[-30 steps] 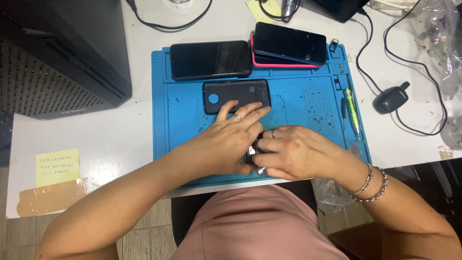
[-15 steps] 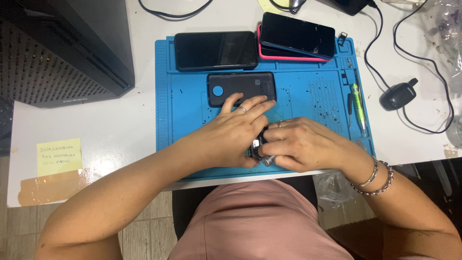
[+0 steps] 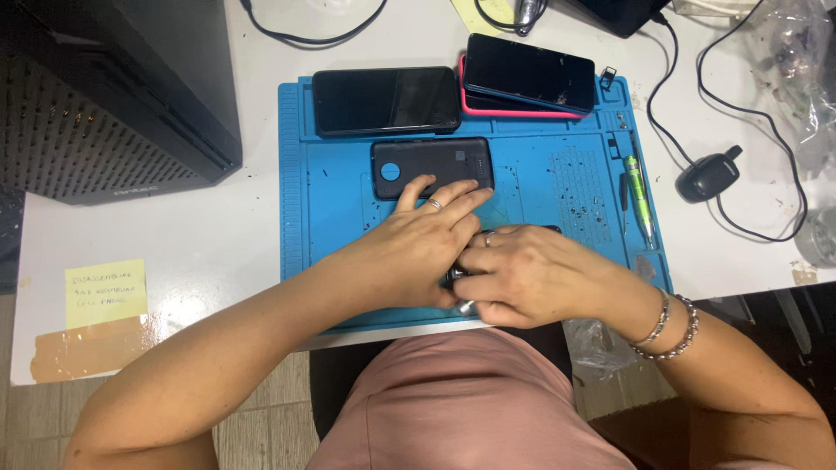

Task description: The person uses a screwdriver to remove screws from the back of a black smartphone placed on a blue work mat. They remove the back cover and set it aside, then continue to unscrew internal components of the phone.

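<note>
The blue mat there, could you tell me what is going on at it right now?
A person sits at a white desk with both hands together over the near edge of the blue mat. The left hand and right hand cover a small dark object, mostly hidden. Just beyond the fingers lies a dark phone back cover. Further back are a black phone, face up, and two stacked phones, the lower one pink-edged. A green screwdriver lies along the mat's right side.
</note>
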